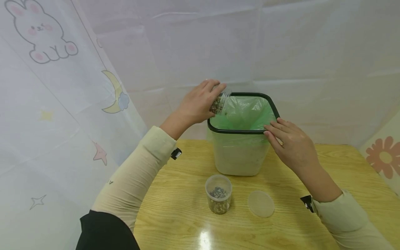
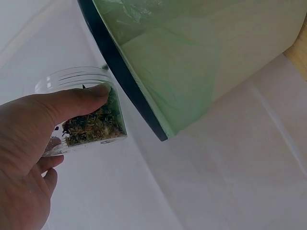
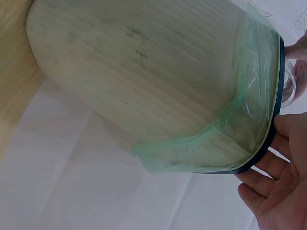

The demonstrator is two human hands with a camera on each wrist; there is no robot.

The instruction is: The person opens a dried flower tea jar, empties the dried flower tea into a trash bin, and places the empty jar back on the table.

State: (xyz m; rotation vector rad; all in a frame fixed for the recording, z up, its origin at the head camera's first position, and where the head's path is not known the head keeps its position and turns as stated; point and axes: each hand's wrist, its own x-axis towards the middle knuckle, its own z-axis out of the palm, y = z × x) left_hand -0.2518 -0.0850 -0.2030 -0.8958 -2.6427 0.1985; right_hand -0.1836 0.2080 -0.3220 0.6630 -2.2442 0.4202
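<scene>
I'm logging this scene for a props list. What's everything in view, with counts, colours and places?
bin: 1, whitish with black rim, on the table
liner: 1, green, inside the bin, folded over its rim
held jar: 1, clear, brown-green bits inside, tilted beside the rim
standing jar: 1, clear, grey bits on top, in front of the bin
round lid: 1, translucent, right of the standing jar
table: 1, yellow wood, below
sheeting: count unclear, pale, printed, behind
wrist devices: 2, black, by the cuffs
black shape: 1, lower left, unclear
sleeves: 2, pale, both arms
left hand: 1, bare, gripping the held jar
right hand: 1, bare, touching the rim
</scene>
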